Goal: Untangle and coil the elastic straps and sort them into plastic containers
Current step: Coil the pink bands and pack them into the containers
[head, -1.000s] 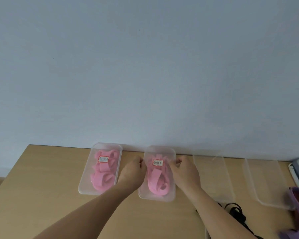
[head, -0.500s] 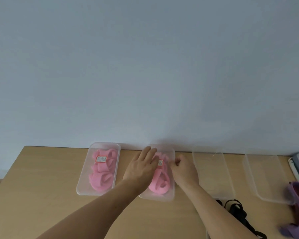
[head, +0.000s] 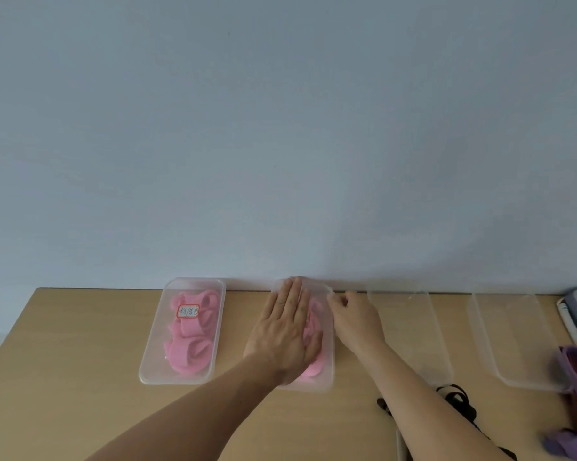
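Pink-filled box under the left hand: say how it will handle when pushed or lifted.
Probably light: thin clear plastic box holding only soft pink straps. It likely slides easily on the smooth table. The lid may flex, since the flat left hand presses it.

The coiled straps [head: 189, 337] were plain pink, and the left container [head: 154, 374] was clear, cloudy plastic bearing a white label [head: 188, 311] edged in red with dark handwriting. The second container [head: 327, 377] showed the same pink through its frosted plastic. The loose straps [head: 460, 404] were black, the bundle [head: 576, 394] purple, the table [head: 64, 361] light tan, and the wall [head: 280, 128] pale blue-grey.
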Available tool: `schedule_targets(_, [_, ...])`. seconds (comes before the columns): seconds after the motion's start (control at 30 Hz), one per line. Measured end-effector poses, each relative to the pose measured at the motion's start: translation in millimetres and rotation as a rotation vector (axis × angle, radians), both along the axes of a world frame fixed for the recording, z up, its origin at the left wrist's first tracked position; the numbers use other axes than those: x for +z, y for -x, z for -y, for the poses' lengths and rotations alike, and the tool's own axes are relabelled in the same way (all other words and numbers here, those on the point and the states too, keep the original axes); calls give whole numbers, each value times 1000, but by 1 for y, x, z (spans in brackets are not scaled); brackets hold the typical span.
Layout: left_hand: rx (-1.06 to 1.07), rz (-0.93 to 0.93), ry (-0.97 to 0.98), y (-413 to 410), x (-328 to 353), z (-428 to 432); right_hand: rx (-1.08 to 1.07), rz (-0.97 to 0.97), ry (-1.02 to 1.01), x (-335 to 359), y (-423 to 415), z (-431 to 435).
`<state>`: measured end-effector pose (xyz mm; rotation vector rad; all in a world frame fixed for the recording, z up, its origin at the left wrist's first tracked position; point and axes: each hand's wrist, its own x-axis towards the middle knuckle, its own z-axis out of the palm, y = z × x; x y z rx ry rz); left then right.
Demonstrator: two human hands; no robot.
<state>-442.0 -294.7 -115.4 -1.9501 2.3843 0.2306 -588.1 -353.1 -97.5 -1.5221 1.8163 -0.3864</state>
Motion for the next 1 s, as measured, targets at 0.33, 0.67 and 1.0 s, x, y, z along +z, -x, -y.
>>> schedule_targets(0.33, [-15, -13, -3, 1, 13, -2, -70, 3, 13, -8, -13, 24])
schedule_targets(0.67, [-5, 19, 22, 5, 18, 0, -41, 65, -42, -13, -12, 30])
schedule_targets(1.0, [35, -7, 46, 1, 13, 1, -15, -13, 236, -12, -9, 22])
